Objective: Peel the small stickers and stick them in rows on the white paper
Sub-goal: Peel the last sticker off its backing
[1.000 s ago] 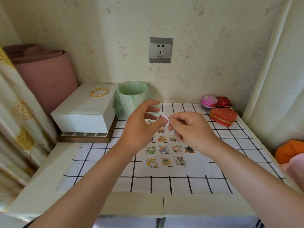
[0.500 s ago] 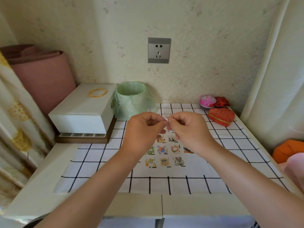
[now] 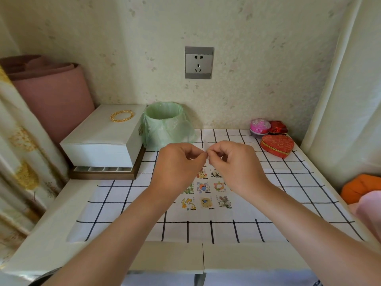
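Observation:
The white paper (image 3: pixel 243 207) lies on the checked cloth in the middle of the table, with several small cartoon stickers (image 3: pixel 205 202) stuck on it in rows. Above its far end my left hand (image 3: pixel 177 164) and my right hand (image 3: pixel 233 164) meet fingertip to fingertip. Both pinch one small white sticker piece (image 3: pixel 206 148) between thumb and fingers. Most of that piece is hidden by my fingers. My hands also cover the upper rows of stickers.
A green-lined small bin (image 3: pixel 165 122) stands at the back centre. Left of it sits a white box (image 3: pixel 105 139) with a gold bangle (image 3: pixel 121 116) on top. A red heart-shaped tin (image 3: pixel 277 145) and a pink round box (image 3: pixel 260 126) are at the back right.
My left hand's fingers, spread a second ago, have curled in to pinch the sticker piece together with my right hand. Both hands stay above the paper's far end.

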A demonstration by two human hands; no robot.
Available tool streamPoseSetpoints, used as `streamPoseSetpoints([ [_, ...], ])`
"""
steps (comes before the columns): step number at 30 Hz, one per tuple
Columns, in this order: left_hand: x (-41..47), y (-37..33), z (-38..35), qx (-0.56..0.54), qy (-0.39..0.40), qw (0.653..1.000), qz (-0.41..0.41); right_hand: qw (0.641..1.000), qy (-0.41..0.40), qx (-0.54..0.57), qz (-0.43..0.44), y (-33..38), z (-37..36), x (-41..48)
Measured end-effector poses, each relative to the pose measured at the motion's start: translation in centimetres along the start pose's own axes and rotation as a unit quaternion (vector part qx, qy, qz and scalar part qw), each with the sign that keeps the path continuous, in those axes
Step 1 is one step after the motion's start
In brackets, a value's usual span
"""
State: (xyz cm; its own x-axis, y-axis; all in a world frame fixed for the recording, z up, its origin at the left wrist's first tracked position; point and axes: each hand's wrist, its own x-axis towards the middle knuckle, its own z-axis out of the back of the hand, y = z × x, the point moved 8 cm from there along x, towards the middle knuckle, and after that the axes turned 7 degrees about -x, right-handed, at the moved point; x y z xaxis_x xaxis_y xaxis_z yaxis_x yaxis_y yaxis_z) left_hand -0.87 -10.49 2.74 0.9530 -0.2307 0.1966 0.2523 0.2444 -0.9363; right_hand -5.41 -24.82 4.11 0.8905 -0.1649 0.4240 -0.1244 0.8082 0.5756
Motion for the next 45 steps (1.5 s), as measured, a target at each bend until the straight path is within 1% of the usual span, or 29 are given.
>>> streamPoseSetpoints([
  [3,0.0,0.0,0.0,0.023,0.007,1.0,-0.004,1.0,0.004,-0.011,-0.002,0.0,-0.1,0.0],
  [4,0.1,0.0,-0.1,0.016,0.015,1.0,-0.001,1.0,0.006,-0.01,-0.002,0.0,-0.2,0.0],
  [9,0.2,0.1,-0.5,-0.078,0.064,0.993,0.053,0.999,0.027,0.038,-0.024,-0.4,-0.2,0.2],
  [12,0.2,0.3,-0.7,-0.108,0.088,0.988,0.062,0.995,0.045,0.073,-0.043,-0.5,-0.3,0.1],
  [15,0.3,0.5,-0.7,-0.13,0.098,0.984,0.076,0.988,0.061,0.115,-0.086,-1.0,-0.5,0.1],
  [19,0.6,0.8,-0.4,-0.12,0.091,0.986,0.079,0.966,0.089,0.19,-0.149,-1.4,-1.3,-0.2],
  [21,0.7,0.9,-0.1,-0.103,0.089,0.988,0.074,0.964,0.093,0.206,-0.141,-1.1,-1.4,-0.4],
  [24,1.0,0.9,0.4,-0.08,0.092,0.991,0.058,0.979,0.065,0.166,-0.103,-0.6,-1.0,-0.3],
  [26,1.2,0.8,0.7,-0.056,0.099,0.992,0.045,0.981,0.05,0.156,-0.106,-0.7,-1.2,-0.3],
  [28,1.5,1.0,1.4,-0.026,0.089,0.995,0.04,0.979,0.041,0.157,-0.119,-0.8,-1.7,-0.1],
  [31,2.4,1.3,3.8,0.023,0.036,0.999,0.033,0.981,0.017,0.152,-0.122,-0.5,-2.1,1.0],
  [33,3.0,1.7,5.8,0.038,0.002,0.998,0.044,0.982,0.004,0.151,-0.116,0.2,-2.3,2.6],
  [37,3.6,3.3,9.2,0.014,-0.057,0.994,0.095,0.989,-0.039,0.116,-0.085,2.3,-2.4,8.2],
  [39,3.7,4.0,10.1,-0.007,-0.068,0.991,0.113,0.993,-0.065,0.081,-0.059,3.5,-2.9,11.5],
  [41,3.7,4.5,10.6,-0.031,-0.07,0.989,0.129,0.996,-0.074,0.027,-0.033,4.4,-4.0,14.5],
  [43,3.8,5.0,10.8,-0.049,-0.065,0.986,0.148,0.997,-0.053,-0.053,-0.014,5.0,-5.8,16.9],
  [45,3.8,5.4,10.6,-0.062,-0.051,0.983,0.163,0.991,-0.004,-0.134,0.0,5.1,-8.0,18.4],
])
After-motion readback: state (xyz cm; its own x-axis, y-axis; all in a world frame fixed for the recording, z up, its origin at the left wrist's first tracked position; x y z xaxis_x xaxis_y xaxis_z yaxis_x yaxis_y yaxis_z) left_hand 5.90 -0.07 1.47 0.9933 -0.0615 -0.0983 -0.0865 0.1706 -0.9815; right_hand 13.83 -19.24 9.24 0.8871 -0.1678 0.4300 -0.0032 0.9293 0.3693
